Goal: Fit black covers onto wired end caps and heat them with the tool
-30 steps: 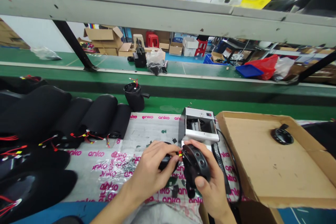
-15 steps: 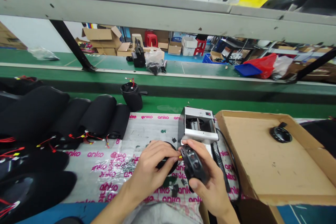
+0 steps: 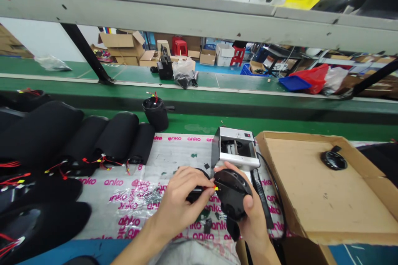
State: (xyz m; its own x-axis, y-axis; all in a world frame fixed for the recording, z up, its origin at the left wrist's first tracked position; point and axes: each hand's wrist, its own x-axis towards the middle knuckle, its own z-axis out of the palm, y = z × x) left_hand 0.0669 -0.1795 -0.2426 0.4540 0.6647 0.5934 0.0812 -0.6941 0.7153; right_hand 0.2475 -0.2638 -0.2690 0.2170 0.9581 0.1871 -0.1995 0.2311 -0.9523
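My left hand (image 3: 183, 192) is closed, with thumb and fingertips pinching a small yellow connector (image 3: 216, 189) on red wire. Behind those fingers lies a black cylindrical part (image 3: 195, 194), mostly covered by the hand. My right hand (image 3: 256, 219) grips a round black plastic cap (image 3: 233, 192) by its edge, and a black tab (image 3: 232, 228) hangs below it. The cap's glossy side faces up, right beside the connector. Whether the connector touches the cap I cannot tell.
Black fabric-covered cylinders (image 3: 116, 136) with red wires lie at left. One black cylinder (image 3: 155, 114) stands upright behind them. A silver machine (image 3: 238, 159) with a cable sits beyond my hands. At right, a cardboard tray (image 3: 298, 194) holds a black ring-shaped part (image 3: 333, 160). A shelf beam (image 3: 186, 14) crosses above.
My right hand has turned the cap, so its smooth glossy side now shows instead of its edge with openings. My left hand keeps its pinch in nearly the same place.
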